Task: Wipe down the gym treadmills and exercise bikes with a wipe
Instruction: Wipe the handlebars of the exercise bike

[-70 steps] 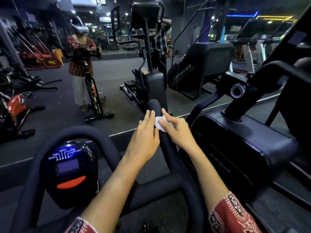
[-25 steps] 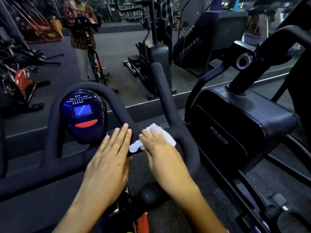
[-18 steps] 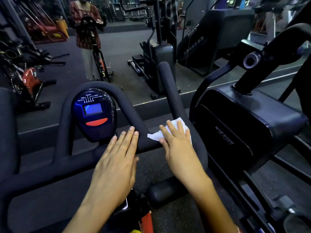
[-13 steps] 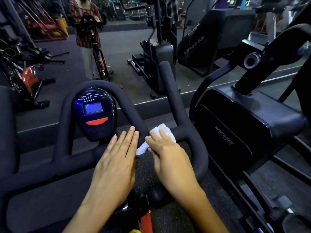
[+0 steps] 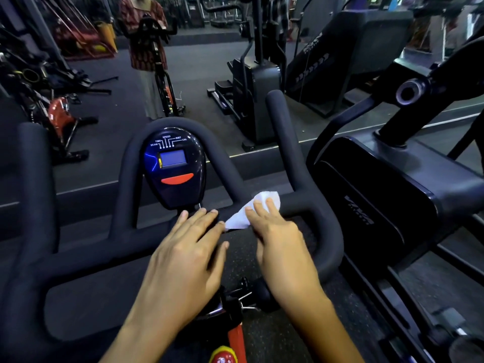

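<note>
Wiping bar (image 5: 327, 231): right hand (image 5: 277, 239), fingers straight, presses wipe (image 5: 262, 197); left hand (image 5: 188, 258) flat at 9 o'clock. Next, sweep toward 3 o'clock.

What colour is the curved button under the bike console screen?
The button is orange-red; head view shows it best.

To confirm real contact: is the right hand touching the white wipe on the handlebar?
Touching. In the head view the right hand lays straight fingers flat on the white wipe, pressing it against the handlebar.
</note>
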The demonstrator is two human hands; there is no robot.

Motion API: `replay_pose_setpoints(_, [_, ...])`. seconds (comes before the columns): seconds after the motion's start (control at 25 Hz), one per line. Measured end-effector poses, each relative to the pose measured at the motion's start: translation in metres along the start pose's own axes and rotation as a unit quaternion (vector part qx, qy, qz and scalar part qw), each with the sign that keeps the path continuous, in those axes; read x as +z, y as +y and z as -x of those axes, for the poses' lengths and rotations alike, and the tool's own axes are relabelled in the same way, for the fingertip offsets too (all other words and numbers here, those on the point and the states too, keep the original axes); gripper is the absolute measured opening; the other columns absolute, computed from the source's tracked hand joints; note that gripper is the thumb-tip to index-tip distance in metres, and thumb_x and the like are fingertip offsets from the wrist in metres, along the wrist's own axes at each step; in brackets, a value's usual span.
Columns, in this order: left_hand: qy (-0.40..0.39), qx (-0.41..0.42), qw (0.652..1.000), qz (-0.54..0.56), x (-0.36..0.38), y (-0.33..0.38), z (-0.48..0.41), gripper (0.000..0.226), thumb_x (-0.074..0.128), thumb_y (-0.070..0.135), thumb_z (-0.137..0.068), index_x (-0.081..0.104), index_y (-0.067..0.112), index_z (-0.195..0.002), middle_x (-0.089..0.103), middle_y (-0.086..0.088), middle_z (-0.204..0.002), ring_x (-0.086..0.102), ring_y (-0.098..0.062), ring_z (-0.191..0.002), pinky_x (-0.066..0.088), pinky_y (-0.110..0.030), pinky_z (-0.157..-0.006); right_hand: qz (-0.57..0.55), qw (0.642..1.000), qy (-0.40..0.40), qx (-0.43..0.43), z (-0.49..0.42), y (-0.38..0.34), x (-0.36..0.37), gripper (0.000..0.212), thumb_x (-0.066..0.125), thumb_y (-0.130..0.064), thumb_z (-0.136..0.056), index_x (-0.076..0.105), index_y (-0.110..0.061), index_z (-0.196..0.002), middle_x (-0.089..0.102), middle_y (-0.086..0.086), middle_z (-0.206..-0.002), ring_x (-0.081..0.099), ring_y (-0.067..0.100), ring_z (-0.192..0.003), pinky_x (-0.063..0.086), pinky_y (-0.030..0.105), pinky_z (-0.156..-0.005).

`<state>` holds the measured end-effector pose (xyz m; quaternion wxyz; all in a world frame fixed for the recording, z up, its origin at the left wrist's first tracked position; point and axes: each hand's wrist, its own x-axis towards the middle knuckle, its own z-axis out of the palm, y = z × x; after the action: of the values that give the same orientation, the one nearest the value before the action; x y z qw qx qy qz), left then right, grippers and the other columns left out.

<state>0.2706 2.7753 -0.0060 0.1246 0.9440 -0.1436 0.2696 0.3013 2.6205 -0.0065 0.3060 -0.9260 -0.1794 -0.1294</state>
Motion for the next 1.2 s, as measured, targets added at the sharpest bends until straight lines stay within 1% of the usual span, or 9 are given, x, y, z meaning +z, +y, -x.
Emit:
replay_pose_setpoints(0.16, [0.063,-0.023,0.998,0.012,-0.023,-0.027,0.015,0.038,0.05,0.027,-0.083,0.072,0.002,-0.1,0.068,-0.013,-0.109,0.06,-0.024,-0.104,0.039,-0.041,-0.096,-0.125,0.991,0.035,-0.042,0.005,-0.027,0.008,0.04,0.055,-0.003,-0.088,0.059,-0.002,-0.128,0.05,0.014,-0.141,0.046,0.022,-0.131,0.032,0.022,-0.109])
replay_pose_setpoints(0.28, [0.089,-0.053,0.995,0.003,-0.036,-0.046,0.025,0.039,0.051,0.03,-0.083,0.072,0.003,-0.101,0.067,-0.012,-0.112,0.053,-0.02,-0.107,0.043,-0.037,-0.095,-0.029,0.999,-0.018,0.029,-0.002,-0.032,0.015,0.052,0.043,-0.013,-0.1,0.027,-0.019,-0.149,0.005,0.002,-0.161,0.006,0.021,-0.147,0.024,0.031,-0.114])
replay_pose_setpoints(0.4, [0.075,-0.078,0.994,-0.008,-0.042,-0.062,0.034,0.043,0.051,0.034,-0.081,0.072,0.005,-0.105,0.064,-0.011,-0.119,0.053,-0.022,-0.112,0.05,-0.046,-0.091,0.077,0.995,-0.011,0.069,-0.005,-0.046,0.02,0.05,0.039,-0.002,-0.096,0.031,-0.018,-0.143,0.005,-0.003,-0.158,0.032,0.025,-0.136,0.035,0.029,-0.071])
replay_pose_setpoints(0.48, [0.071,-0.092,0.993,-0.009,-0.048,-0.074,0.042,0.041,0.059,0.031,-0.078,0.071,0.007,-0.108,0.063,-0.011,-0.122,0.05,-0.02,-0.114,0.051,-0.051,-0.089,0.087,0.993,-0.019,0.08,-0.002,-0.06,0.027,0.062,0.042,0.003,-0.091,0.025,-0.014,-0.148,0.008,0.0,-0.158,0.035,0.027,-0.135,0.038,0.032,-0.067])
replay_pose_setpoints(0.56, [0.066,-0.106,0.992,-0.004,-0.055,-0.083,0.051,0.044,0.066,0.025,-0.072,0.07,0.006,-0.111,0.062,-0.012,-0.124,0.048,-0.018,-0.115,0.049,-0.054,-0.09,0.1,0.991,-0.037,0.086,0.006,-0.076,0.038,0.069,0.048,0.003,-0.09,0.02,-0.011,-0.152,0.008,0.007,-0.16,0.031,0.025,-0.14,0.047,0.033,-0.08])
replay_pose_setpoints(0.68, [0.054,-0.116,0.992,-0.007,-0.058,-0.097,0.063,0.05,0.066,0.023,-0.068,0.068,0.004,-0.115,0.062,-0.013,-0.125,0.049,-0.02,-0.116,0.042,-0.047,-0.098,0.07,0.997,0.009,-0.025,0.023,-0.093,0.058,0.06,0.065,0.001,-0.065,0.06,-0.002,-0.125,0.05,0.017,-0.14,0.058,0.029,-0.119,0.055,0.031,-0.062])
replay_pose_setpoints(0.88, [0.026,-0.119,0.992,0.017,-0.049,-0.115,0.081,0.048,0.06,0.011,-0.073,0.064,0.004,-0.12,0.064,-0.01,-0.122,0.058,-0.024,-0.115,0.029,-0.027,-0.106,0.155,0.96,0.018,-0.232,0.015,-0.093,0.08,0.05,0.04,-0.016,-0.08,0.062,-0.004,-0.124,0.052,0.009,-0.14,0.038,0.029,-0.133,0.039,0.047,-0.104])
replay_pose_setpoints(1.0, [0.041,-0.123,0.99,0.052,-0.042,-0.118,0.088,0.047,0.059,0.007,-0.076,0.062,0.004,-0.123,0.06,-0.008,-0.128,0.047,-0.015,-0.121,0.024,-0.025,-0.11,0.163,0.947,-0.018,-0.278,-0.006,-0.089,0.086,0.05,0.039,-0.033,-0.092,0.061,-0.004,-0.126,0.051,0.008,-0.141,0.041,0.031,-0.134,0.03,0.041,-0.108])
replay_pose_setpoints(1.2, [0.046,-0.132,0.988,0.064,-0.042,-0.115,0.088,0.043,0.056,0.016,-0.083,0.061,0.006,-0.125,0.059,-0.006,-0.13,0.05,-0.017,-0.123,0.025,-0.026,-0.112,0.056,0.949,-0.002,-0.311,-0.01,-0.075,0.074,0.042,0.047,-0.002,-0.077,0.069,0.0,-0.112,0.062,0.011,-0.128,0.055,0.034,-0.121,0.036,0.041,-0.103])
